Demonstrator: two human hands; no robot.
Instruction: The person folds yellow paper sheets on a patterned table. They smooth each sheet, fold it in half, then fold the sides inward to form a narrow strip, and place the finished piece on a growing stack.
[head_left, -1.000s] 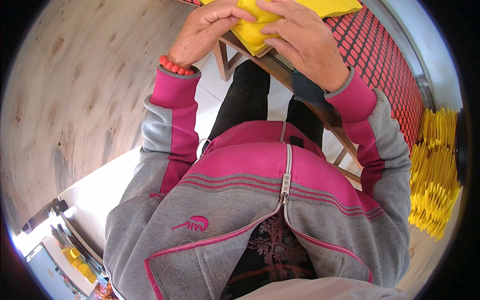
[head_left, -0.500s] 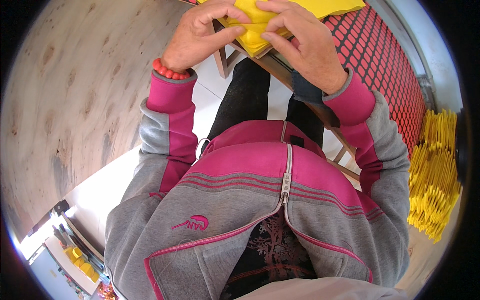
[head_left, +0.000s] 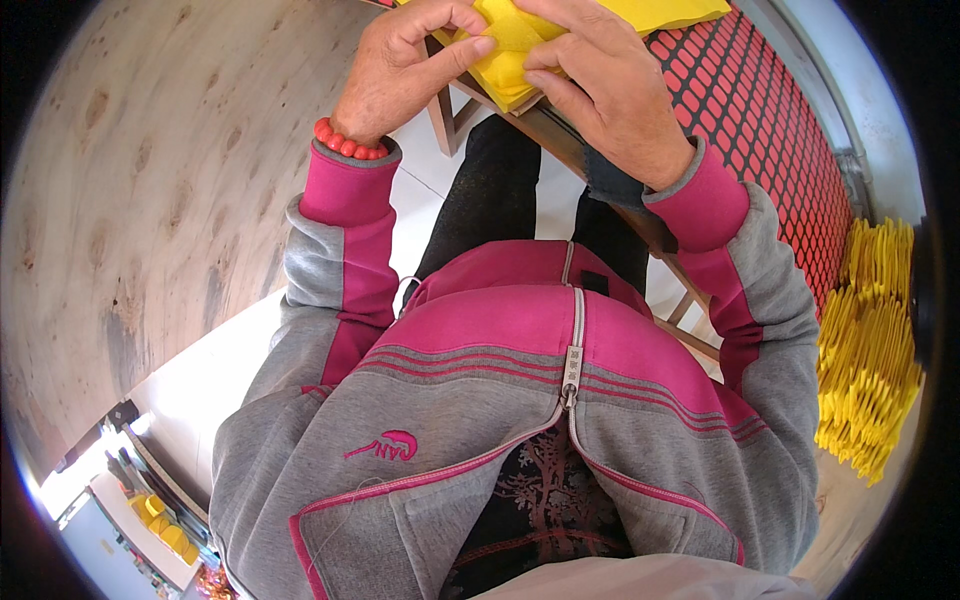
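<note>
At the top of the view, a soft, bright yellow folded sheet (head_left: pixel 512 38) lies near the edge of a wooden-framed table. Its near corner points toward me. My left hand (head_left: pixel 400 65), with a red bead bracelet at the wrist, pinches the sheet's left side between thumb and fingers. From the other side, my right hand (head_left: pixel 625 100) grips it with bent fingers above and the thumb close to the near corner. Some of the fingertips are cut off by the upper edge. More yellow sheet material (head_left: pixel 665 12) lies flat behind my right hand.
A red surface with a black mesh pattern (head_left: pixel 745 115) spreads to the right. Beyond it, many yellow folded pieces (head_left: pixel 868 350) are piled at the far right. A large pale wooden board (head_left: pixel 170 190) fills the left. Yellow rolls (head_left: pixel 165 525) sit at lower left.
My left hand has shifted slightly right and its thumb has moved up over the sheet. My right fingers have moved a little, and the yellow fold between the hands has changed shape.
</note>
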